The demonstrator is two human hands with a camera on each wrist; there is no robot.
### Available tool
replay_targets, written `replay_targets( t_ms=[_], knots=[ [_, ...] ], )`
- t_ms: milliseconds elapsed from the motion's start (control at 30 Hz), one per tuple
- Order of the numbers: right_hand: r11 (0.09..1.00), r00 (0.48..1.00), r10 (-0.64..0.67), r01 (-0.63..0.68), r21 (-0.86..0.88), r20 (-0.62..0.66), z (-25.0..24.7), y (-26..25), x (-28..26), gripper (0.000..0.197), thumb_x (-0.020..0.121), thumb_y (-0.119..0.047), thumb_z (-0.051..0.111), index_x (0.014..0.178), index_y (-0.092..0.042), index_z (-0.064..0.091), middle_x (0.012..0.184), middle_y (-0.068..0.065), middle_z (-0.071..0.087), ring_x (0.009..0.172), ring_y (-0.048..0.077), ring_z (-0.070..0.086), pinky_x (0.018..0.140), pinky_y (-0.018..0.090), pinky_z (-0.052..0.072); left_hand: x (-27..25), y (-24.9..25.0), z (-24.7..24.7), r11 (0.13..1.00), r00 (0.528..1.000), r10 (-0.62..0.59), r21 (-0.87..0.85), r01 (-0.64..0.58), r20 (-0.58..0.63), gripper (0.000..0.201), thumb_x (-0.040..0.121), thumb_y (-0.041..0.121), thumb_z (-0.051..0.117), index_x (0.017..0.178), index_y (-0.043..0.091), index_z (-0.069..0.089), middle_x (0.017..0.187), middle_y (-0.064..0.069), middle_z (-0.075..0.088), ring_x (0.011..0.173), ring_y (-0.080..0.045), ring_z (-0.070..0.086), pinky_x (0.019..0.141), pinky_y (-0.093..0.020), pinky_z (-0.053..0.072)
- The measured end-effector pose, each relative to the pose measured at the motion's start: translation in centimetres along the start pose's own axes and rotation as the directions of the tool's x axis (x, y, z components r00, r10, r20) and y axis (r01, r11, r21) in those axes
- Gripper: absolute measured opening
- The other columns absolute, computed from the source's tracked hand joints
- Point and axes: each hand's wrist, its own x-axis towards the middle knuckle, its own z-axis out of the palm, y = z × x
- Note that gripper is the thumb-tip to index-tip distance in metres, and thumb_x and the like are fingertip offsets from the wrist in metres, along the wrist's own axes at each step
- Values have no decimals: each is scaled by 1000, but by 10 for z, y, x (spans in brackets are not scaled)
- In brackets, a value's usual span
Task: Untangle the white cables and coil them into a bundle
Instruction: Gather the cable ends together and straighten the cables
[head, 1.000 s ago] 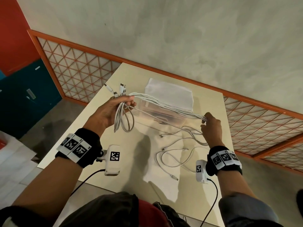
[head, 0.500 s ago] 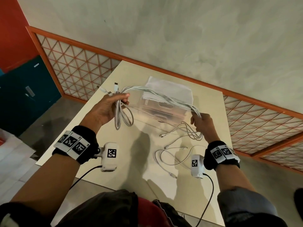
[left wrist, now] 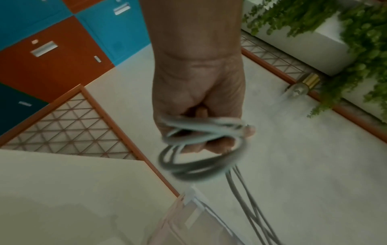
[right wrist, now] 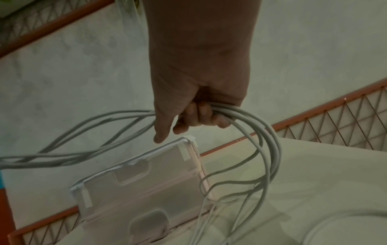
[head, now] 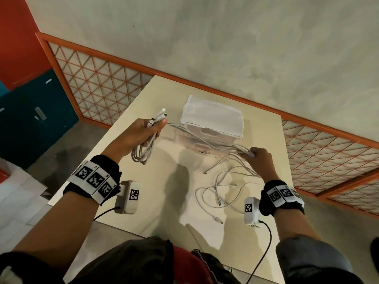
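- The left hand (head: 141, 133) is curled round a coil of the white cables (head: 143, 152) — loops hang below the fist, plug ends poke out above it.
- From that grip several strands span across to the right hand (head: 260, 158), fingers closed round them.
- Below the right fist, loose ends trail onto the table (head: 168, 201).
- Beyond the taut strands stands a clear box (head: 211, 128).
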Motion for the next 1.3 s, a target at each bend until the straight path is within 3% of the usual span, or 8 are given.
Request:
replay_targets(
  t_ms=[200,333,433,567,700,967,1100,1300],
  knots=[
    [994,987,84,-73,81,-139,-8,3,-2,51,86,-28,66,50,-13,33,48,5,35,64,29,36,56,36,24,6,-12,-5,998,996,-18,51,22,-83,43,88,49,57,61,23,35,52,10,34,49,-9,30,50,-25,25],
    [997,998,-55,54,61,17,-12,-20,-2,36,81,-19,69,55,-19,44,53,0,45,59,24,43,53,29,32,10,-11,4,996,973,45,85,-26,-226,45,76,38,75,57,21,38,54,6,37,52,-11,34,58,-26,31],
    [967,937,-256,248,62,238,-15,-60,-8,18,81,-13,67,70,-13,52,60,-3,49,58,12,44,57,29,33,6,1,23,988,983,149,51,-145,-105,26,67,27,84,76,20,61,55,13,46,47,-1,37,50,-11,30],
    [887,795,-456,445,127,400,-17,-113,-21,7,84,-14,64,84,-8,60,73,1,58,64,12,50,63,29,36,-3,15,53,976,957,202,-129,-178,210,52,71,6,79,119,15,60,85,19,64,78,2,58,75,-13,43],
    [842,741,-540,471,264,400,-19,-130,-26,8,86,-11,61,83,-18,63,75,-2,60,69,11,53,64,25,39,-9,19,66,989,961,147,-11,-149,233,7,82,17,71,80,16,65,40,15,44,39,1,36,48,-19,29],
    [928,881,-342,261,267,326,10,-60,-8,15,84,-4,65,81,-19,62,57,-15,58,59,4,56,68,28,45,-16,46,42,932,938,305,-150,-329,-165,13,90,8,59,79,13,61,39,23,52,38,10,46,45,-1,30],
    [969,906,-242,207,136,347,41,-23,-7,12,84,-15,69,95,-11,66,86,-2,64,85,16,58,83,29,42,-15,60,38,869,882,340,-250,-428,-326,6,93,7,55,89,5,59,40,23,51,40,10,46,46,-2,32],
    [978,934,-198,171,115,297,55,3,-12,9,94,-12,53,87,-18,53,78,-1,61,58,9,60,58,19,44,-5,51,28,864,844,312,-239,-443,-436,15,89,11,61,98,0,65,54,26,62,57,10,55,62,-5,41]
  ],
)
